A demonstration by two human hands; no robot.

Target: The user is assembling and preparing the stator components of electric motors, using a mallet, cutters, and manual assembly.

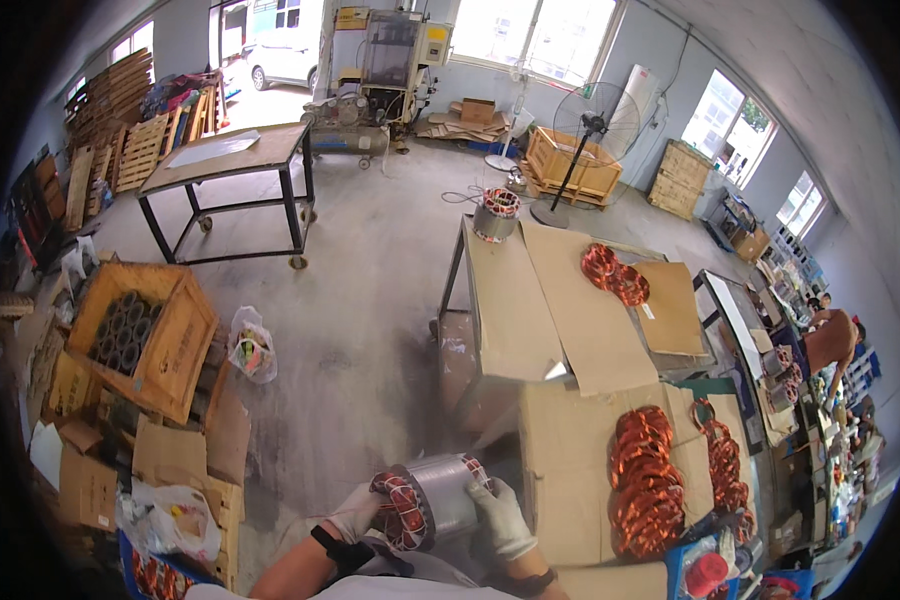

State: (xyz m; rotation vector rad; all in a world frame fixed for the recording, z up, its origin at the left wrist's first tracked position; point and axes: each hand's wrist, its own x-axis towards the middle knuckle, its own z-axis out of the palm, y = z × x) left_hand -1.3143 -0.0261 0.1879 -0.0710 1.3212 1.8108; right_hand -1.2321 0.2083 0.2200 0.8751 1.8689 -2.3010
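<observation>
A motor stator (448,498), a grey metal cylinder with copper windings bound in white cord at both ends, is held between my gloved hands, low at the front and left of the cardboard-covered table. My left hand (354,514) grips the wound end at the left. Against its right end, near the other windings, my right hand (505,518) has its fingers bent onto the metal. Part of my left fingers is hidden behind the windings. Bundles of copper coils (648,480) lie on the cardboard to my right, with a second row of coils (722,465) beside them.
Another wound stator (496,215) stands at the table's far corner, with more coils (615,275) nearby. A wooden crate (175,365) of metal cylinders stands left. Further off are a wheeled table (225,160) and a standing fan (592,122). A person (832,338) is at the right benches.
</observation>
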